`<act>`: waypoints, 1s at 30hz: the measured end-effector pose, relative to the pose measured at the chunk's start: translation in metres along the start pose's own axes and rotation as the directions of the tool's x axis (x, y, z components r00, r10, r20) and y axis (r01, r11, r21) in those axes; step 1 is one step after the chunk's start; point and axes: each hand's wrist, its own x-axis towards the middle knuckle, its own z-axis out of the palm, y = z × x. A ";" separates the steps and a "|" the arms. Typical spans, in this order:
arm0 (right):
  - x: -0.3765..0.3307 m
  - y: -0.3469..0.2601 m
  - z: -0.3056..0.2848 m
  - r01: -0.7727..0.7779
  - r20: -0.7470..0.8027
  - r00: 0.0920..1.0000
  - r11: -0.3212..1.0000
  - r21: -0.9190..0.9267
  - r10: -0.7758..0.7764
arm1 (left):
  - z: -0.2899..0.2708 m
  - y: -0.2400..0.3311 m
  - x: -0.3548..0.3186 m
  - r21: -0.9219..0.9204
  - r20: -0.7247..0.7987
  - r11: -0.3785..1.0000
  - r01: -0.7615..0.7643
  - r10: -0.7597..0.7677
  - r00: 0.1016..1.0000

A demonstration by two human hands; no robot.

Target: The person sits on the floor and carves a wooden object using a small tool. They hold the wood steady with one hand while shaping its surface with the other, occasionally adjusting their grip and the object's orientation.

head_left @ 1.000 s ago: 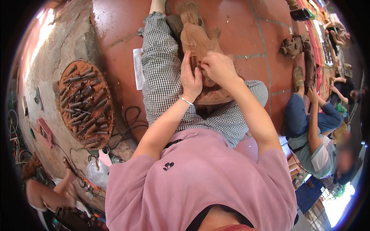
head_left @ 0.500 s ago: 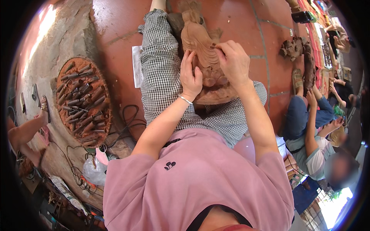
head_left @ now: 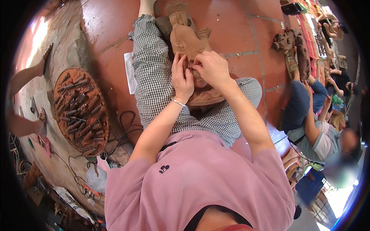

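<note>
A carved brown wooden figure (head_left: 187, 40) with fine folds in its robe lies between my legs, its base toward me. Against its near part rests my left hand (head_left: 182, 79), fingers stretched out and thumb apart, holding nothing I can see. Close beside it, my right hand (head_left: 212, 68) is closed in a pinch, fingertips pressed to the carving. Whatever is in that pinch is hidden. The hands cover part of the figure's middle.
To my left, a round tray (head_left: 57, 111) of sawdust bears several chisels (head_left: 83, 111). Black cables (head_left: 125, 117) trail beside it. Another person's legs (head_left: 29, 123) are at far left. On the right, a seated person (head_left: 308, 127) is near a dark wood piece (head_left: 284, 41).
My right hand has come down the figure and closer to my left hand. The whole view has shifted a little. More of the other person's legs shows at far left.
</note>
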 end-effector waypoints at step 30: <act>0.009 0.003 0.016 0.086 -0.157 0.982 0.991 -0.099 -0.101 | 0.000 0.003 -0.001 -0.015 0.033 1.000 0.013 -0.012 0.999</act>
